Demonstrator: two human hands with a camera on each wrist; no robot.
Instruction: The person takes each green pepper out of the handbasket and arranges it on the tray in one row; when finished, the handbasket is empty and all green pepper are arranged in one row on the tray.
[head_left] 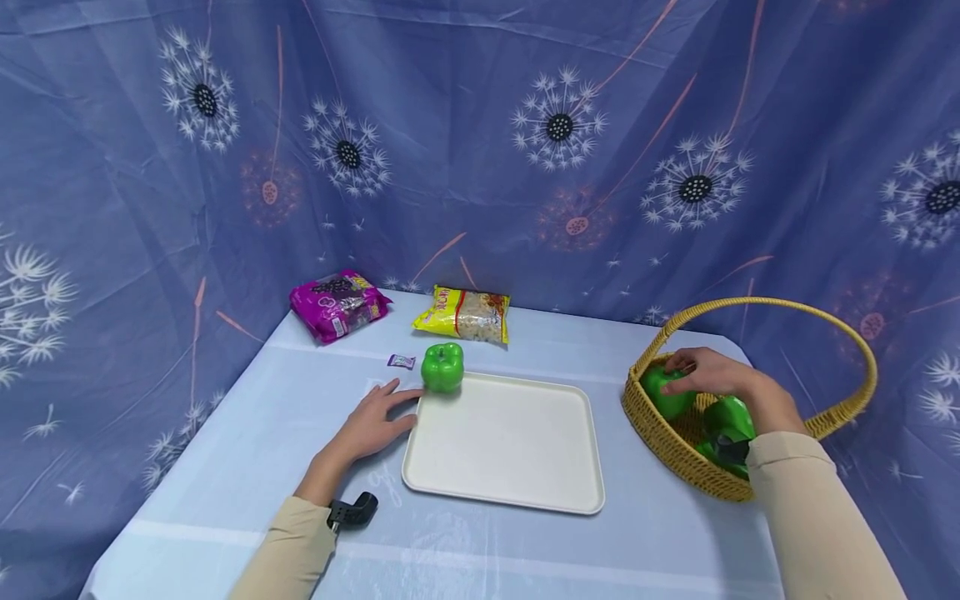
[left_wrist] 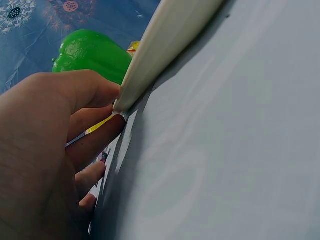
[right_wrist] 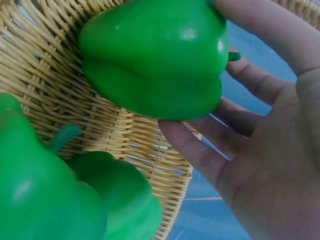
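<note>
In the head view, my right hand reaches into a wicker basket and grips a green bell pepper. Up close, thumb and fingers lie around the stem end of that pepper. More green bell peppers sit beside it in the basket. My left hand touches the left edge of a white rectangular tray, its fingers fairly straight. The left wrist view has the thumb and fingertips against the tray's rim. One green bell pepper stands at the tray's far left corner.
A small purple-wrapped candy lies left of the standing pepper. Behind are a purple snack bag and a yellow snack bag. The basket's tall handle arches over my right hand. A blue dandelion-print curtain hangs behind the table.
</note>
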